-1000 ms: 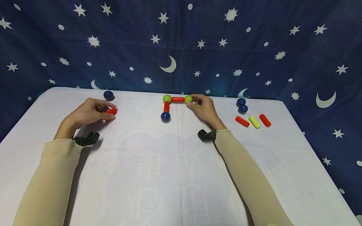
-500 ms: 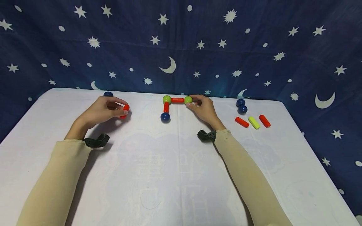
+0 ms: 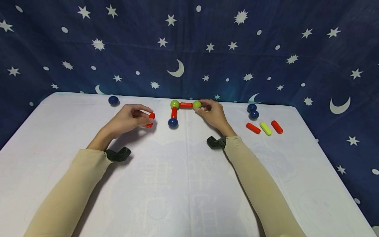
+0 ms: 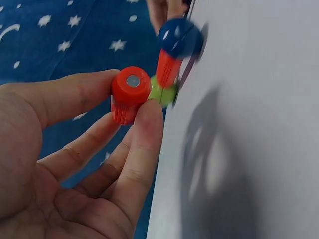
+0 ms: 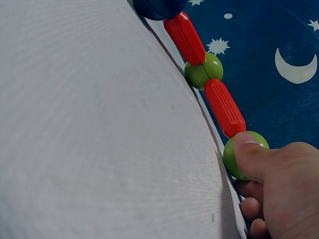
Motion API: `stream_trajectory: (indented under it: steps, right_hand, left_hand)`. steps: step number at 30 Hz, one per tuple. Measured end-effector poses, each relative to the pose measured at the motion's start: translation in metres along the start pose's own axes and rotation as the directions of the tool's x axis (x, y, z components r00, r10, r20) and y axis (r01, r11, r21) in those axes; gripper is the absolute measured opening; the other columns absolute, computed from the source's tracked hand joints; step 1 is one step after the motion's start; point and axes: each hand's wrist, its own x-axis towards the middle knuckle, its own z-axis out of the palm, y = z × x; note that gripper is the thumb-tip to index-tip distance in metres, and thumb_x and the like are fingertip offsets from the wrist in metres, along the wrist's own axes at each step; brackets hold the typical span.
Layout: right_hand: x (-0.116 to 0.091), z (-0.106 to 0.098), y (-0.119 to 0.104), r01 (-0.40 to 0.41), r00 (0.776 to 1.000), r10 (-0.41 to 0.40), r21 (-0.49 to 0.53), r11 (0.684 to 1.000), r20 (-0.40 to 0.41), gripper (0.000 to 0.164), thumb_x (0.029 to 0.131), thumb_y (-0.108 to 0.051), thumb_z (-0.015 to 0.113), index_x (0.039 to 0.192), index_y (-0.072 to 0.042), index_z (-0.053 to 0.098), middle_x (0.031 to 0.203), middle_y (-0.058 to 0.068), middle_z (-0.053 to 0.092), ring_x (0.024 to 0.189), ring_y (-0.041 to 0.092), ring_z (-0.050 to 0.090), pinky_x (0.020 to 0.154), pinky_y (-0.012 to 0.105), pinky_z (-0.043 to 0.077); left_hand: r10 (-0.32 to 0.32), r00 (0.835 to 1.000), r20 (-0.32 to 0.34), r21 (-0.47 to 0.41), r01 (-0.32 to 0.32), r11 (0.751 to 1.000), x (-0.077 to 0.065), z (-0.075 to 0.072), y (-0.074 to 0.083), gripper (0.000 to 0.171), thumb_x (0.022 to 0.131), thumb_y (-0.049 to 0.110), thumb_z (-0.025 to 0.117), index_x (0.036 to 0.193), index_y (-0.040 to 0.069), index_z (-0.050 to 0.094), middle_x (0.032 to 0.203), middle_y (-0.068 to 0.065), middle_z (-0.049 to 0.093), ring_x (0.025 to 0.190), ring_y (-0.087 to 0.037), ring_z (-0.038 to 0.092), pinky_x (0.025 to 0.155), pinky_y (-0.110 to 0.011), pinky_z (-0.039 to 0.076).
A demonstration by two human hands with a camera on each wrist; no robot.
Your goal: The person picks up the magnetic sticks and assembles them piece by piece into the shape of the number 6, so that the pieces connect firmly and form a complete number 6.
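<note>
Left fingers (image 4: 146,128) pinch a red construction rod (image 3: 151,118), now carried rightward near the L-shaped ball-and-rod assembly (image 3: 174,113) but not joined to it, while right fingers (image 5: 255,160) still pinch the assembly's green end ball (image 3: 196,104).

The held green ball (image 5: 231,159) looks like smooth, glossy plastic; the held red rod (image 4: 129,95), ribbed plastic with a dull, metallic end disc (image 4: 132,80). Matt, woven cloth (image 5: 109,124) covers the bench (image 3: 189,184); the backdrop (image 3: 189,36) at twelve o'clock is smooth fabric.
</note>
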Motion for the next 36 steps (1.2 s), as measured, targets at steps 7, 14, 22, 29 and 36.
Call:
stream_trajectory:
  steps: [7,14,22,29,36]
  right_hand:
    - [0.000,0.001,0.001,0.002,1.000,-0.002,0.010,1.000,-0.006,0.039,0.092,-0.018,0.077,0.128,-0.006,0.069,0.112,0.010,0.069,0.092,0.022,0.059,0.080,0.033,0.045]
    - [0.000,0.001,0.001,0.002,1.000,-0.001,0.013,1.000,-0.006,0.039,0.092,-0.019,0.077,0.128,-0.007,0.070,0.110,0.009,0.070,0.091,0.021,0.058,0.079,0.033,0.045]
    - [0.001,0.001,0.002,0.000,1.000,0.000,0.013,1.000,-0.008,0.039,0.092,-0.019,0.077,0.129,-0.007,0.069,0.111,0.010,0.070,0.092,0.022,0.059,0.080,0.033,0.045]
    - [0.001,0.000,0.000,0.002,1.000,-0.002,0.008,1.000,-0.006,0.039,0.092,-0.019,0.077,0.128,-0.006,0.069,0.111,0.010,0.069,0.091,0.022,0.058,0.080,0.033,0.045]
    - [0.001,0.000,-0.001,0.001,1.000,-0.001,0.004,1.000,-0.002,0.039,0.092,-0.018,0.077,0.129,-0.007,0.069,0.112,0.010,0.069,0.091,0.022,0.058,0.080,0.033,0.045]
  left_hand:
    - [0.066,0.995,0.070,-0.108,-0.058,0.992,0.004,0.022,0.002,0.038,0.092,0.010,0.073,0.128,0.003,0.065,0.107,-0.015,0.072,0.091,-0.023,0.069,0.082,-0.030,0.052]
    - [0.094,0.987,0.130,-0.131,-0.077,0.988,0.004,0.037,0.005,0.032,0.091,0.012,0.075,0.122,0.005,0.071,0.100,-0.012,0.074,0.089,-0.025,0.069,0.081,-0.032,0.053]
    - [0.132,0.981,0.145,-0.168,-0.107,0.980,0.003,0.054,0.010,0.034,0.088,0.010,0.080,0.118,-0.001,0.072,0.095,-0.012,0.076,0.083,-0.021,0.072,0.075,-0.026,0.054]
    - [0.121,0.990,0.075,-0.136,-0.110,0.985,0.002,0.064,0.013,0.033,0.086,0.013,0.082,0.115,-0.001,0.074,0.096,-0.013,0.074,0.083,-0.022,0.068,0.071,-0.025,0.052]
    - [0.095,0.995,0.034,-0.118,-0.090,0.989,0.000,0.070,0.016,0.035,0.085,0.017,0.083,0.115,0.001,0.074,0.096,-0.012,0.073,0.085,-0.023,0.067,0.070,-0.026,0.051]
